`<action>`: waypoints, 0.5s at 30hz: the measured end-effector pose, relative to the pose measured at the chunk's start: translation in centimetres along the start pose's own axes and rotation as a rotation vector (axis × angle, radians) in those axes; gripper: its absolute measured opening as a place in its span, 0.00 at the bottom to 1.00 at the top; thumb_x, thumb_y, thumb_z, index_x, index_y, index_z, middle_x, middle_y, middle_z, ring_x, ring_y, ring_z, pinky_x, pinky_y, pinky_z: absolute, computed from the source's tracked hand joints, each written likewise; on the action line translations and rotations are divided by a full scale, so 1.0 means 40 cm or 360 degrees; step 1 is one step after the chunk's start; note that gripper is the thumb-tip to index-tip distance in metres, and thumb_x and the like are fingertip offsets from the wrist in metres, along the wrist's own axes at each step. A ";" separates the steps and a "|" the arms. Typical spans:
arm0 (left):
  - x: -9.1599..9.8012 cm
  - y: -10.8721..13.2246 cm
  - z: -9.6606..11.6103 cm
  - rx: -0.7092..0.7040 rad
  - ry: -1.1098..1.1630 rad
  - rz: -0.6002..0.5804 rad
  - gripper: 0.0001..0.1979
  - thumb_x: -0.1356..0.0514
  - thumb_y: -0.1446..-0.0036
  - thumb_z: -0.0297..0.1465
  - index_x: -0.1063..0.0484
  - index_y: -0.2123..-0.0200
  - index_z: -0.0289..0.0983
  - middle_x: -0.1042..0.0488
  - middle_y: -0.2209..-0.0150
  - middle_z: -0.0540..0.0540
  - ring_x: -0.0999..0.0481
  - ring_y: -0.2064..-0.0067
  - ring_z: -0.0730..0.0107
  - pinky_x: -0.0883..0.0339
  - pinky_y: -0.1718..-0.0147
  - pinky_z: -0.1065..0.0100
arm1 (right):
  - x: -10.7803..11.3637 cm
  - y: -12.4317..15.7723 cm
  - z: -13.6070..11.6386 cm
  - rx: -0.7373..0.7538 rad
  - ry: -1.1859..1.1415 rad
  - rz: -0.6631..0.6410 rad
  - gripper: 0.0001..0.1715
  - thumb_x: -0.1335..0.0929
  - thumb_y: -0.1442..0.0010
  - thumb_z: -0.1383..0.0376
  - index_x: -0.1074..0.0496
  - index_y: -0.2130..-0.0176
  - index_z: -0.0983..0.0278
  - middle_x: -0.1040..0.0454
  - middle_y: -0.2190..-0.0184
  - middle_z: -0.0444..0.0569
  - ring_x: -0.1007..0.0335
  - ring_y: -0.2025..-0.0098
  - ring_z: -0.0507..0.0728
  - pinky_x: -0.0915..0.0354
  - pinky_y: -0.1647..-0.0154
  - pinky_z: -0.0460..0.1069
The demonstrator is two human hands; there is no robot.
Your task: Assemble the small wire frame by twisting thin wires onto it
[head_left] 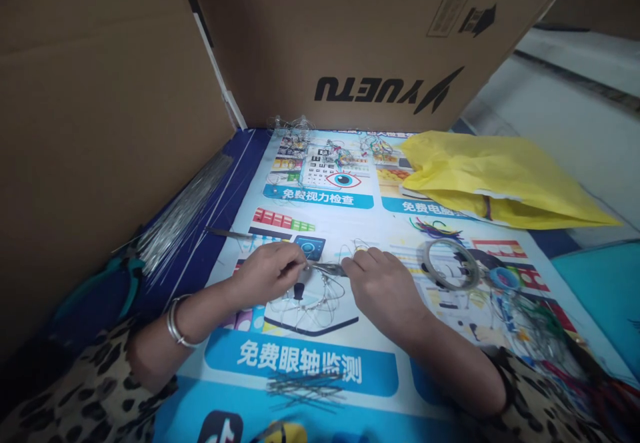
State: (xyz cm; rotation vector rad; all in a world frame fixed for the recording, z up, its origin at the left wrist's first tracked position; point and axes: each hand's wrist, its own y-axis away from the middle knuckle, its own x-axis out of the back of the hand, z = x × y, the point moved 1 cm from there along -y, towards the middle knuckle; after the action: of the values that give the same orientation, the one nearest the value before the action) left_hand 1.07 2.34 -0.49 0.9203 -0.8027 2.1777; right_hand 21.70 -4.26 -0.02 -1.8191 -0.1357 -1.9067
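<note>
My left hand is closed, thumb and forefinger pinched around the end of a thin wire. My right hand is closed on a slim, tapered metal tool that looks like tweezers. Its tip points left and meets my left fingertips. Beneath and between both hands, loops of fine clear or silvery wire spread over the printed sheet; whether they join the pinched wire is unclear. Past my left wrist lies a narrow flat metal piece. A pile of short dark wires lies nearer to me.
Cardboard walls rise behind and left. A bundle of long metal wires and teal-handled pliers lie left. On the right are a tape roll, coloured strands, a yellow bag and tangled wires.
</note>
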 end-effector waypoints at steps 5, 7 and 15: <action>0.007 -0.001 0.002 -0.0007 0.0091 -0.0023 0.08 0.50 0.47 0.22 0.33 0.67 0.37 0.28 0.70 0.48 0.30 0.68 0.72 0.36 0.69 0.70 | 0.004 0.004 0.003 0.0005 0.0004 -0.0030 0.07 0.36 0.45 0.73 0.31 0.68 0.64 0.32 0.72 0.48 0.42 0.67 0.57 0.52 0.67 0.51; 0.008 -0.002 0.004 -0.0028 0.0107 -0.0009 0.08 0.50 0.48 0.22 0.34 0.68 0.37 0.28 0.69 0.48 0.30 0.68 0.71 0.36 0.69 0.70 | 0.007 0.005 -0.001 0.0014 0.0002 -0.0032 0.07 0.37 0.45 0.73 0.31 0.67 0.64 0.32 0.72 0.48 0.42 0.67 0.57 0.52 0.67 0.51; 0.003 -0.001 0.007 -0.0120 0.0016 0.0058 0.06 0.48 0.50 0.21 0.36 0.71 0.36 0.27 0.71 0.48 0.30 0.69 0.71 0.37 0.69 0.69 | 0.009 0.002 -0.011 0.0057 0.0014 -0.0022 0.05 0.35 0.47 0.73 0.32 0.70 0.64 0.32 0.73 0.48 0.43 0.68 0.57 0.52 0.67 0.51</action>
State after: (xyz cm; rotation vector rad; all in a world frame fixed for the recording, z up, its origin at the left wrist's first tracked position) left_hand 1.16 2.20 -0.24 0.8627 -0.8972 2.1659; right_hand 21.35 -4.61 0.28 -1.7903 -0.1787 -1.9093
